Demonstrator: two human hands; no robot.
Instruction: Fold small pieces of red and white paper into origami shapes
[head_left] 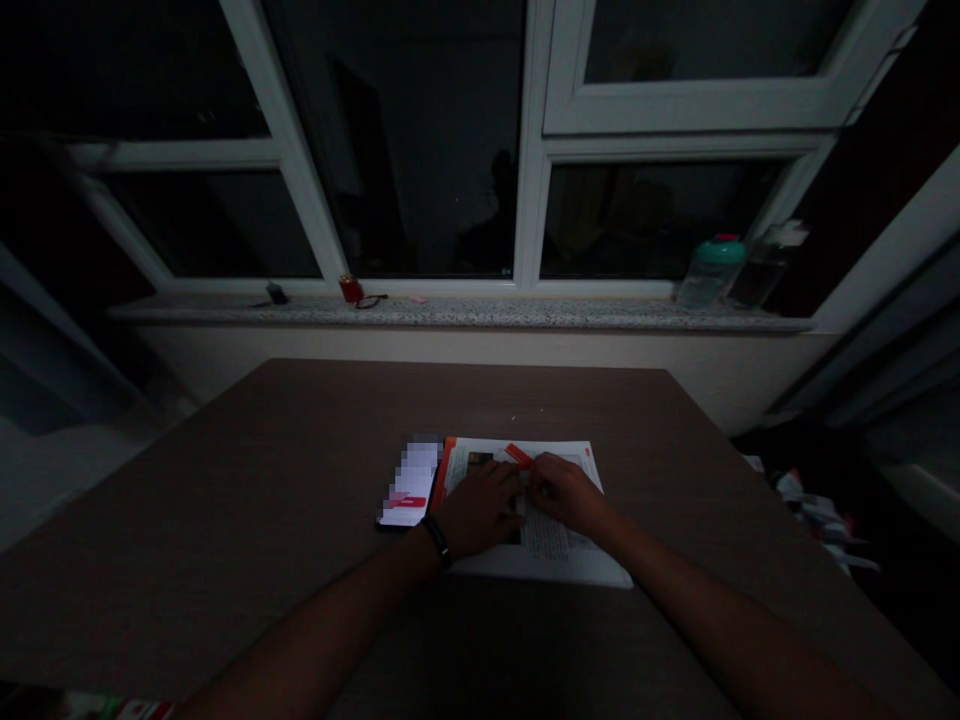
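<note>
A printed booklet (540,565) with text, pictures and an orange-red left edge lies on the brown table. Over its upper middle is a narrow red strip (516,453), perhaps paper; its exact kind cannot be made out. My left hand (480,505), with a dark band at the wrist, rests on the page, fingers stretched toward the strip and thumb apart. From the right, my right hand (562,490) has its fingers curled and pinched at the strip's lower end. The fingers partly cover the strip there.
A lit phone (411,485) lies against the booklet's left side. On the stone windowsill (480,314) stand a small red item (350,289), a teal-lidded bottle (712,270) and another clear bottle (765,265). White scraps (514,417) lie beyond the booklet.
</note>
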